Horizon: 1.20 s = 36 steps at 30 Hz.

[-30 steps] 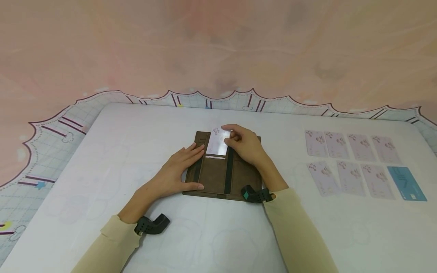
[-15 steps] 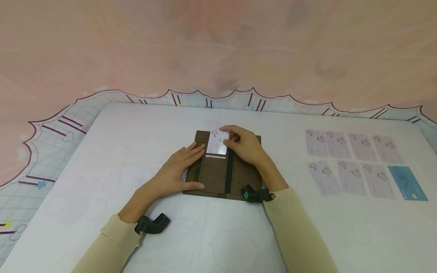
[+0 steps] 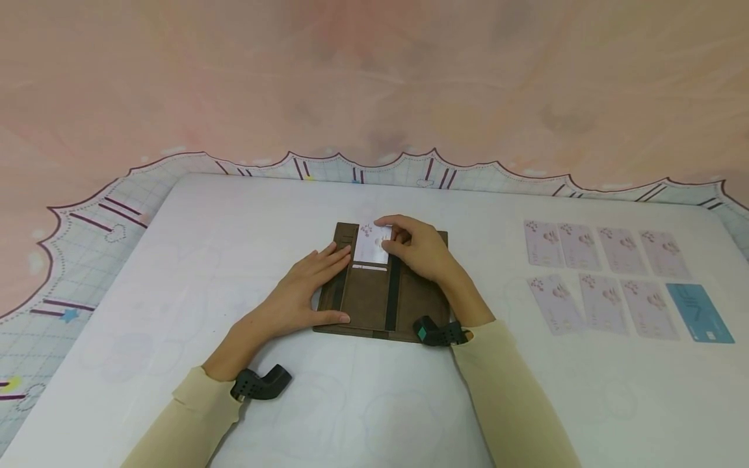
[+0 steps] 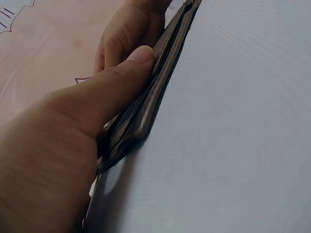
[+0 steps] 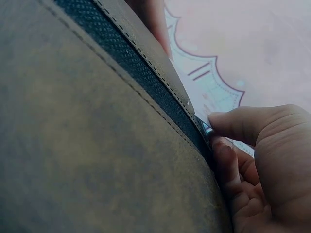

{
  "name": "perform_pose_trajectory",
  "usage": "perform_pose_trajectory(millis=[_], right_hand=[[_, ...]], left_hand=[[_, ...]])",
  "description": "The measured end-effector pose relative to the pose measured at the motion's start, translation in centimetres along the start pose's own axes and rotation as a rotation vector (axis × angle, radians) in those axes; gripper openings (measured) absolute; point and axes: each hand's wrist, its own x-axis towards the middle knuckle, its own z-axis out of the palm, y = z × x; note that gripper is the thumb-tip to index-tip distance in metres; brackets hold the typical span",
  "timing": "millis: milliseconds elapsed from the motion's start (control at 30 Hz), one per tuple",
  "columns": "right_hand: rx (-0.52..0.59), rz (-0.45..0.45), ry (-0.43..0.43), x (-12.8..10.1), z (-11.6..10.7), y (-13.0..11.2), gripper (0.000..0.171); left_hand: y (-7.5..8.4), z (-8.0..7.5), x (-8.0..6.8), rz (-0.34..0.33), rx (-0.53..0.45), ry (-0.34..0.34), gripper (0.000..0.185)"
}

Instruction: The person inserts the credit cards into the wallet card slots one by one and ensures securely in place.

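A brown wallet (image 3: pixel 365 299) lies unfolded on the table, with dark strips running along its panels. My left hand (image 3: pixel 304 286) rests on its left side, fingers spread, with the thumb (image 4: pixel 124 77) lying on the near edge in the left wrist view. My right hand (image 3: pixel 418 247) pinches the right edge of a whitish printed card (image 3: pixel 370 246) between thumb and fingers. The card lies over the upper part of the wallet's middle panel, its lower edge meeting a slot. Below it shows a thin white edge (image 3: pixel 370 268), perhaps of another card.
To the right lie two rows of pale pink printed cards (image 3: pixel 623 250). A blue card (image 3: pixel 700 313) ends the nearer row. The white table (image 3: pixel 146 273) has a patterned, scalloped cloth border (image 3: pixel 386 172) beyond its far edge.
The card has slid slightly toward me and less of it shows above the slot. My right hand has shifted a little left with it. My left hand has stayed in place.
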Motion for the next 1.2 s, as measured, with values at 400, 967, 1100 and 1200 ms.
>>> perform_pose_trajectory(millis=[400,967,1100,1200], right_hand=[[-0.009,-0.006,-0.015,0.05,-0.01,0.04,0.034],[-0.027,-0.049,-0.023,-0.07,-0.11,0.11,0.032],[-0.022,-0.057,-0.026,-0.07,-0.08,0.25,0.031],[-0.019,-0.061,-0.029,-0.08,-0.06,0.30,0.031]], left_hand=[[0.00,-0.03,0.03,0.006,0.000,0.003,0.094],[0.19,-0.14,0.08,-0.002,0.000,-0.002,0.094],[0.16,-0.11,0.08,-0.001,-0.003,0.000,0.094],[0.13,-0.08,0.08,0.000,-0.003,0.004,0.094]])
